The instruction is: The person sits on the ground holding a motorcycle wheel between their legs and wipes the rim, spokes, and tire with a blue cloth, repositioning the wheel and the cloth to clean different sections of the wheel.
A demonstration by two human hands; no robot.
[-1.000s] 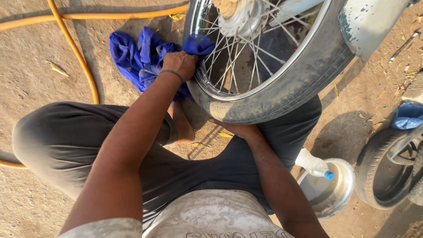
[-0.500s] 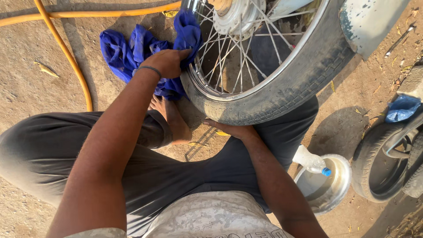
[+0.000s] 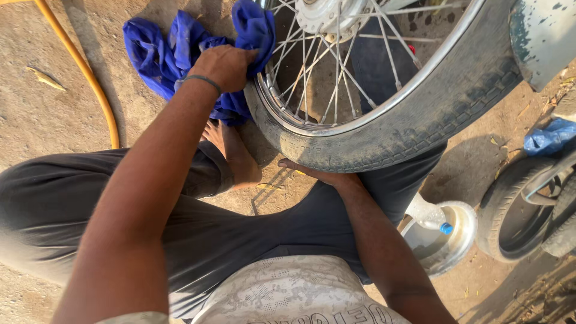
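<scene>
The left hand (image 3: 225,66), in the upper middle of the frame, is closed around a bunched blue cloth (image 3: 174,51), pressing a fold of it against the rim of a spoked motorcycle wheel (image 3: 384,78); a dark band circles that wrist; the rest of the cloth trails onto the dirt ground (image 3: 42,120) at the upper left. The right hand (image 3: 318,175), at the centre, lies flat and open under the wheel's worn tyre (image 3: 432,120), fingers stretched along the tread, gripping nothing. A bare foot (image 3: 234,156) rests just left of the tyre, below the cloth; dark trousers (image 3: 72,204) fill the lower left. An orange hose (image 3: 90,78) curves down the upper left. At the lower right, a clear plastic bottle with a blue cap (image 3: 429,217) lies in a round metal bowl (image 3: 462,240); beside it sits a second tyre (image 3: 522,210), with a crumpled blue rag (image 3: 549,137) above it at the right edge.
</scene>
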